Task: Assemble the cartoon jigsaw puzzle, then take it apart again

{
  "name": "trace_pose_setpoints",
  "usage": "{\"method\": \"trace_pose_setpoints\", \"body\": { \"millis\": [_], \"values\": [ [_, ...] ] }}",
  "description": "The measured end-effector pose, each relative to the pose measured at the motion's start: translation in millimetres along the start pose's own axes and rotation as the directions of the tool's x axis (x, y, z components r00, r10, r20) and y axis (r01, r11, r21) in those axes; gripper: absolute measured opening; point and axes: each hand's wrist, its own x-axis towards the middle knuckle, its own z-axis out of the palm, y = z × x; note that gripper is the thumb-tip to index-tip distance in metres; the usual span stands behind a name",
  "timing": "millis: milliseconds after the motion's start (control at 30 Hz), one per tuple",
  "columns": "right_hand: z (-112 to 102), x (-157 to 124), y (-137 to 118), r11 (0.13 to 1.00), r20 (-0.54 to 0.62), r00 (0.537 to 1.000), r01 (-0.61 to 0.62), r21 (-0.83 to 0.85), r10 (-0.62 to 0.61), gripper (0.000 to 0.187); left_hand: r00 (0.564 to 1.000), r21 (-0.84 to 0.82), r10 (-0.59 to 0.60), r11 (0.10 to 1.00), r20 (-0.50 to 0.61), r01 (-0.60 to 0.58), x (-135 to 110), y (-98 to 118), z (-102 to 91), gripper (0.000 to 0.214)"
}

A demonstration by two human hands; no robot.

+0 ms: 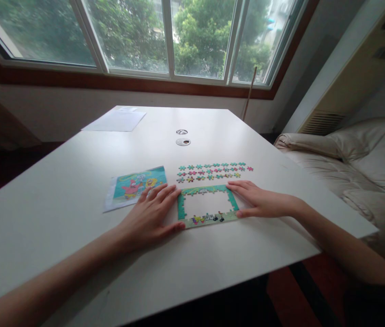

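A jigsaw puzzle border lies flat on the white table, joined into a rectangle with bare tabletop inside it. My left hand rests at its left edge, fingers stretched out and thumb at the lower left corner. On the opposite side, my right hand touches the right edge, fingers extended toward the upper corner and thumb at the lower one. Loose puzzle pieces are laid out in three rows just beyond the border. Partly under my left fingers is a cartoon reference picture on a white sheet.
White paper lies at the table's far left corner. Two round discs sit past the pieces. A cream sofa stands to the right, and a thin stick leans below the window. The table's near edge runs in front of me.
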Motion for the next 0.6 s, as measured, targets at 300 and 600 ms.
{"method": "trace_pose_setpoints", "body": {
  "millis": [300,600],
  "values": [
    [0,0,0,1.0,-0.019,1.0,0.003,0.004,-0.003,0.083,1.0,0.0,-0.015,1.0,0.01,0.015,1,-1,1.6,0.076],
    [0,0,-1,1.0,-0.01,1.0,-0.006,-0.005,0.006,0.084,0.985,0.129,-0.173,0.976,-0.013,0.173,-10,14,1.2,0.065]
  ]
}}
